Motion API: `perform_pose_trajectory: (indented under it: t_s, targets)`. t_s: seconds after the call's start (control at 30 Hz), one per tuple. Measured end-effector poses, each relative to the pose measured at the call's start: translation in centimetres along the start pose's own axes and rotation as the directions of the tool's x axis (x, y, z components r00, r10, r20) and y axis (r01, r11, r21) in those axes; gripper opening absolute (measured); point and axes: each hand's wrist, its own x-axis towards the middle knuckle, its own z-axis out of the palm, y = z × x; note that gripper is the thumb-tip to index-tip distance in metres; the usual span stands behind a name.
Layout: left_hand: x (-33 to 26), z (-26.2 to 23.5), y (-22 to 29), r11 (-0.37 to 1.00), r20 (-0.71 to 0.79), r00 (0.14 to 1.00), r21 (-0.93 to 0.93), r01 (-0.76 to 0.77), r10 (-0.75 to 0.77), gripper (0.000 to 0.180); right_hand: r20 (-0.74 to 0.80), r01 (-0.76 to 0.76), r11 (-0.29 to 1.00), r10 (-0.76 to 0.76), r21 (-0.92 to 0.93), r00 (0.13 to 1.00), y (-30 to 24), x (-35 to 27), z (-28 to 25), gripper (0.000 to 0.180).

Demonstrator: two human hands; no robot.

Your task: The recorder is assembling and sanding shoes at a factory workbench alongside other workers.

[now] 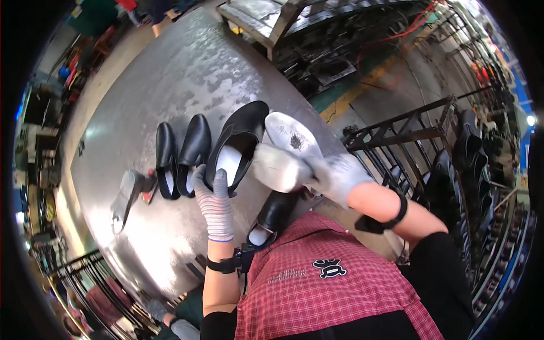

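Gleaming steel table (187, 73) | 2 black shoes (181, 153) | rack (453, 170) right

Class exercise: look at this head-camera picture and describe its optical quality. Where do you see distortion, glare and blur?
Head view: fisheye bends the metal table and the racks toward a black rim; overhead light glares in pale patches on the tabletop; the right hand and its white insole look slightly smeared; the left hand on the black shoe is sharper.
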Motion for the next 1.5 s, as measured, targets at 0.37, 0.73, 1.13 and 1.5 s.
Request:
perform_pose_trajectory:
  t_s: [0.37, 0.73, 1.13, 1.5]
  targets:
    - [17.0, 10.3, 5.4, 0.582, 0.69, 0.493, 0.126, -0.803, 0.53, 0.035, 0.32, -0.08, 0.956, 0.173, -0.282, 0.932, -2.5, 16.8, -4.5, 0.025]
    - [-4.5, 18.9, -1.5, 0.167, 0.969, 0.146, 0.113, -0.979, 0.201, 0.032, -0.206, -0.386, 0.662, 0.635, 0.643, 0.745, 4.6, -8.3, 19.2, 0.064]
    - [-7.4, 19.6, -5.3, 0.181, 0.921, 0.24, 0.191, -0.965, 0.307, 0.046, -0.033, 0.323, -0.277, 0.711, 0.905, 0.703, 10.1, -1.2, 30.3, 0.059]
    - [14.5, -12.7, -13.9, 0.448, -0.197, 0.931, 0.893, 0.041, 0.308, 0.058, -0.304, 0.199, 0.975, -0.161, 0.096, 0.939, 8.2, -5.2, 14.2, 0.1]
